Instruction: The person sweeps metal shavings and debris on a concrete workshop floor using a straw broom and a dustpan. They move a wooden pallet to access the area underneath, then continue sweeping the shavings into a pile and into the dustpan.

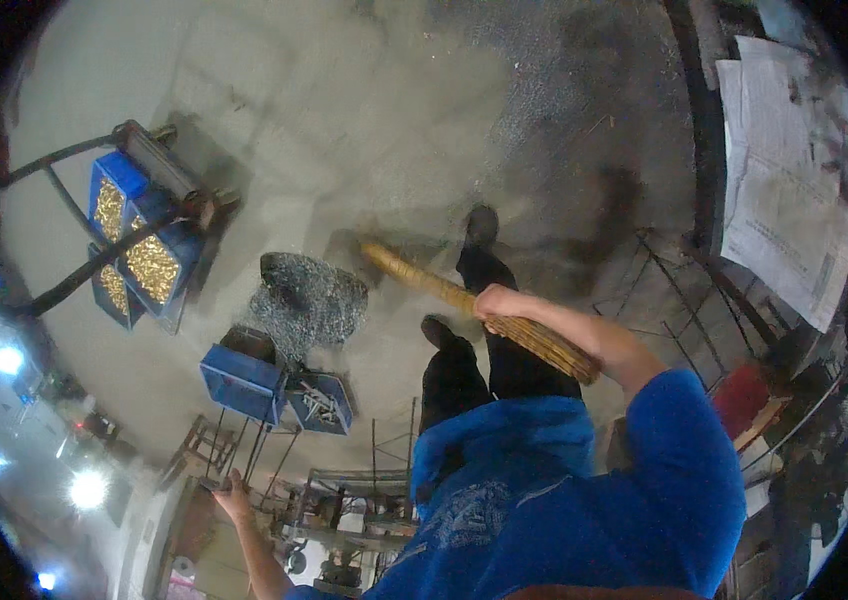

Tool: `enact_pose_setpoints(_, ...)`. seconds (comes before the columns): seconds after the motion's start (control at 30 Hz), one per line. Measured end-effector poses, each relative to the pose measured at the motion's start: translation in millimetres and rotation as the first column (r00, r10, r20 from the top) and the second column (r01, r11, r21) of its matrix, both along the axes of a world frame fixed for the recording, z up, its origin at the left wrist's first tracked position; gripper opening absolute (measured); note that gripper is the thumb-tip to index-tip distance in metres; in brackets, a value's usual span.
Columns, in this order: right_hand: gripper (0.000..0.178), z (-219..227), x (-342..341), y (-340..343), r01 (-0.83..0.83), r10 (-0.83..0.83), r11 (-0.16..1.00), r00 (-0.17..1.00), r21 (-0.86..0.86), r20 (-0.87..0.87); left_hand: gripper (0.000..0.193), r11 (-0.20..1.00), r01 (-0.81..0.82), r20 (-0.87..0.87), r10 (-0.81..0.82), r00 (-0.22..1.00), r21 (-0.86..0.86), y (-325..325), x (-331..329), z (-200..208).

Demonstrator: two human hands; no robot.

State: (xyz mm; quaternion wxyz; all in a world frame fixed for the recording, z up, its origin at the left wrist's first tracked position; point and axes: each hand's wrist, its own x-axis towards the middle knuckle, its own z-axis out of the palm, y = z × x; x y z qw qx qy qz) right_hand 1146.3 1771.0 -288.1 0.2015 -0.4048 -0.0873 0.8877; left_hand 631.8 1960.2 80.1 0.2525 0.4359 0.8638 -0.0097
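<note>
We're mid-sweep, right hand (497, 299) clenched on the straw broom (474, 303), left hand (232, 492) open and empty, metal shavings pile (309, 298) at nine o'clock of the bristles, needing another push.

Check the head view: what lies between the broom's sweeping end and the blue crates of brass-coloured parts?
In the head view, a heap of grey metal shavings lies on the concrete floor between the broom tip and the blue crates; the remaining stretch is bare.

rough straw broom (484, 310), matt dusty concrete floor (344, 90), glinting metal shavings (309, 295).
</note>
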Motion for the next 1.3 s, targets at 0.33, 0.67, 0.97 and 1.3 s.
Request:
enact_pose_setpoints(0.33,0.010,-37.4,169.6,22.3,-0.521,-0.055,0.530,0.766,0.669,0.640,0.026,0.996,0.061,0.123,-0.070,0.990,0.072,64.3,90.4,-0.5)
enact_pose_setpoints(0.67,0.016,154.2,204.5,-23.9,0.552,-0.650,0.760,0.661,0.343,0.375,0.026,0.959,0.280,0.338,-0.278,0.899,0.043,120.3,182.6,-47.2)
enact_pose_setpoints(0.97,0.037,254.5,26.1,-114.5,0.753,-0.661,0.609,0.307,0.251,0.685,0.025,0.848,0.526,0.537,-0.474,0.698,0.066,176.2,221.4,-40.1)
enact_pose_setpoints(1.3,0.024,120.7,-244.6,-206.6,0.937,-0.684,-0.349,-0.256,0.002,0.683,0.022,0.579,0.803,0.631,-0.678,0.377,0.142,258.5,239.2,-44.9)
